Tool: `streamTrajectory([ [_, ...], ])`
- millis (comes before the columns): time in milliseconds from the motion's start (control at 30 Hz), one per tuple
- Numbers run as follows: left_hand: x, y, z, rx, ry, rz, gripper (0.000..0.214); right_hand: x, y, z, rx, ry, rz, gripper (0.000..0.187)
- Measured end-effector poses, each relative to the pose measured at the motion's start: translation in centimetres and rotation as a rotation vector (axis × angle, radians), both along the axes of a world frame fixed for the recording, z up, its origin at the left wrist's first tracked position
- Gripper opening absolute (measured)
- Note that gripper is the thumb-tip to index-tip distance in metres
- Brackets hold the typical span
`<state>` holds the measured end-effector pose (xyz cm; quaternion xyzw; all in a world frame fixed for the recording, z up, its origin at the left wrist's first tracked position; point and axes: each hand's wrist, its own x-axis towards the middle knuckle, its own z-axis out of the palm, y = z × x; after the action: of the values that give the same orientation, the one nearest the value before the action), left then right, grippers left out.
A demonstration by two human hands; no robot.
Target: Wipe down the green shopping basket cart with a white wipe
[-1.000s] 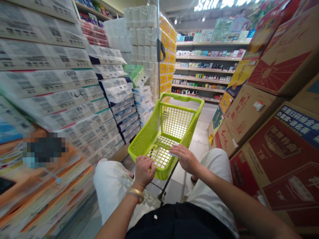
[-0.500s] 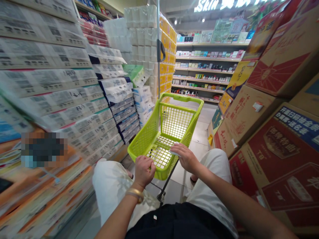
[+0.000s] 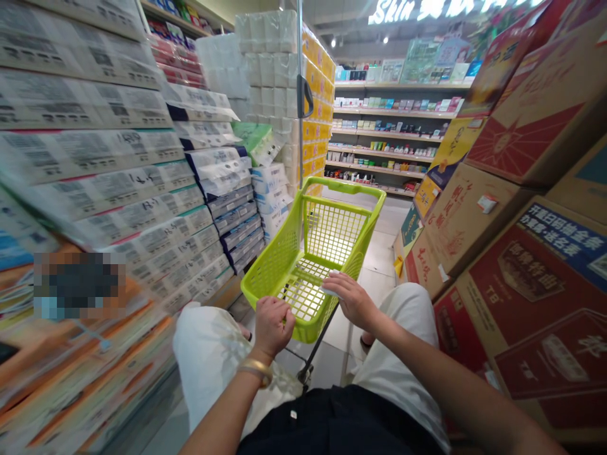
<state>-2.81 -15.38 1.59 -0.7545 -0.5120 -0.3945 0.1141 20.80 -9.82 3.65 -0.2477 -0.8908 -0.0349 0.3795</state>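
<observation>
Lime-green plastic mesh shopping trolley (image 3: 344,185) is taken as the landmark; it is centred in a store aisle, directly ahead of the wearer's body. Left of the trolley, packs of toilet paper (image 3: 109,158) are stacked in high tiers, apparently arranged with labels outward for display. Right of it, printed red-and-tan cardboard cartons (image 3: 521,278) are piled at a tilt in the wide-angle view. Beyond its far rim, wall shelves of small boxed goods (image 3: 393,126) are seen, with a lit sign (image 3: 431,9) above them. Nothing is seen inside the trolley except one small item at the near rim.

Below the trolley, a black frame leg (image 3: 315,347) runs down to a caster wheel (image 3: 303,377), so the basket is carried on a wheeled frame. White trousers (image 3: 208,360) are seen just behind its near rim.

Hands are kept apart, both on the near rim, probably placed there for steering. Left hand (image 3: 272,327) is curled over the rim, with the left forearm (image 3: 218,411) angled up from below and a gold bangle (image 3: 256,371) on the wrist. Right hand (image 3: 351,300) is draped over the rim, with the right forearm (image 3: 450,385) reaching in from the lower right. White slip (image 3: 329,291) is seen under its fingers; whether it is pinched cannot be told.
</observation>
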Motion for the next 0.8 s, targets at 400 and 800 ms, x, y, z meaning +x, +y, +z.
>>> streamTrajectory([
  [400, -0.1, -0.1, -0.1, -0.005, -0.01, -0.011, 0.031, 0.4, 0.5, 0.0, 0.023, -0.011, 0.044, 0.039],
  [800, -0.2, -0.2, 0.2, -0.012, 0.002, -0.007, 0.031, -0.4, -0.7, -0.3, 0.029, -0.04, 0.113, 0.037],
])
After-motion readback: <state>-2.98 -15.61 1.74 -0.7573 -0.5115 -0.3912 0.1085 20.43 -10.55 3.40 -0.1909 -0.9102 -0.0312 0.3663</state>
